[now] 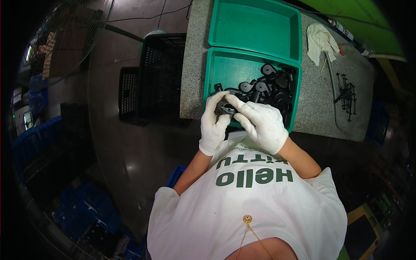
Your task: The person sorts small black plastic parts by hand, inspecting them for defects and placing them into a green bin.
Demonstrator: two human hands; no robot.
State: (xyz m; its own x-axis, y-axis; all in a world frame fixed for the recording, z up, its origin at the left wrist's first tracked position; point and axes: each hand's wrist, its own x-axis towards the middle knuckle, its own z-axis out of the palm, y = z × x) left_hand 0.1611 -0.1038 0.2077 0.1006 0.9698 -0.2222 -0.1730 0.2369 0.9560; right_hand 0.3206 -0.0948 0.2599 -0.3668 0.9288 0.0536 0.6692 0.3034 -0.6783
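In white gloves, both my hands meet over the near edge of a green tray [209,73]. A small black part [227,109], smooth like moulded plastic, sits between them. My left hand [213,125] is curled around its left side, thumb below and fingers above. From the right, the fingertips of my right hand [262,123] close on the same part; the gloves hide much of its shape. Just beyond my fingers lies a pile of similar black parts [262,86], several with a round end and a centre hole, heaped toward the tray's right side.
A second green tray [255,26] adjoins the far side. The speckled grey table [318,93] carries a white cloth [321,40], a spray can [340,28], a bent metal rod [333,86] and a bundle of thin black pieces [346,96]. Black crates [158,78] stand left of the table.
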